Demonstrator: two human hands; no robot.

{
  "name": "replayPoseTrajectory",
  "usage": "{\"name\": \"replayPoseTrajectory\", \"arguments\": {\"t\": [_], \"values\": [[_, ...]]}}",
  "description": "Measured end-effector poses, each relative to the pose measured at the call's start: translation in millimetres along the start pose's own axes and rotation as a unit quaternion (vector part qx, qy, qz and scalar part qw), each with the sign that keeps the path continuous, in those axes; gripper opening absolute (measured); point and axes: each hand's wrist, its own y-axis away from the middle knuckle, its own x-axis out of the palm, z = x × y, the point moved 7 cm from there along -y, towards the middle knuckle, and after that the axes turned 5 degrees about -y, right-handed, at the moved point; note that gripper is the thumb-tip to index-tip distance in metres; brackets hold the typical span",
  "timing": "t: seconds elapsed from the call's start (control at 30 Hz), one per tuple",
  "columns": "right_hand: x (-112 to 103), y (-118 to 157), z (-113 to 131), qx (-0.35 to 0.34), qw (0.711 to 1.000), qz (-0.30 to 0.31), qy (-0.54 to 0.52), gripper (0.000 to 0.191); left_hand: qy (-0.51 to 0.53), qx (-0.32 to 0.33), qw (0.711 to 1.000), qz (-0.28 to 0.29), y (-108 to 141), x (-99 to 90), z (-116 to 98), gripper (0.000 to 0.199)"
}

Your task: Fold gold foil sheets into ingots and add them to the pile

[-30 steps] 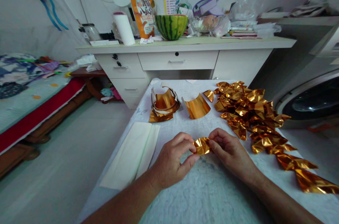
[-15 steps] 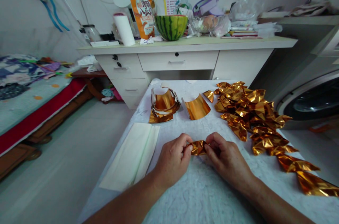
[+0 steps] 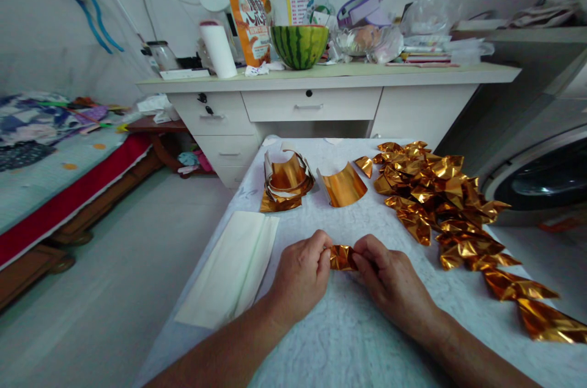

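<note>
- Far left in the room stood a bed (image 3: 87, 162) with rumpled, patterned cloth heaped on it.
- Next came a table (image 3: 316, 345) under a pale, quilted-looking cover, with a folded white sheet (image 3: 224, 272) lying along its left edge.
- Beyond that sheet sat a nest of curled gold sheets (image 3: 288, 175); behind it, on a desk (image 3: 312, 76) against the wall, rested a cut watermelon (image 3: 300, 47).
- Left hand (image 3: 300, 278): thumb and curled fingers pinched the left end of a small folded gold foil piece (image 3: 342, 258).
- That piece was held between both hands, near the middle of the table. It looked light and thin, crisp enough to keep its creases yet easily dented, and probably slick; a gentle thumb-and-fingertip grip at the two ends seemed best, as pressing the middle could crush it.
- One curved gold sheet (image 3: 343, 186) lay apart, beyond the hands.
- Right hand (image 3: 392, 278): thumb and forefinger gripped the piece's right end, the other fingers tucked under.
- Farther right spread a pile of folded gold pieces (image 3: 443, 186), trailing toward the near corner.
- Last, at the far right, stood a grey front-loading washing machine (image 3: 527, 107).
</note>
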Motion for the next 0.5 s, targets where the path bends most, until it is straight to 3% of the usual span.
{"name": "replayPoseTrajectory", "arguments": {"t": [0.23,0.5], "values": [[-7.7,-1.0,-5.0,0.000,0.999,-0.042,0.023,0.013,0.059,-0.004,0.998,0.012,-1.8,-1.2,1.8,0.010],[-5.1,-1.6,-5.8,0.015,0.999,-0.024,0.016,0.009,0.118,0.005,0.993,-0.001,-1.3,-5.5,-1.5,0.013]]}}
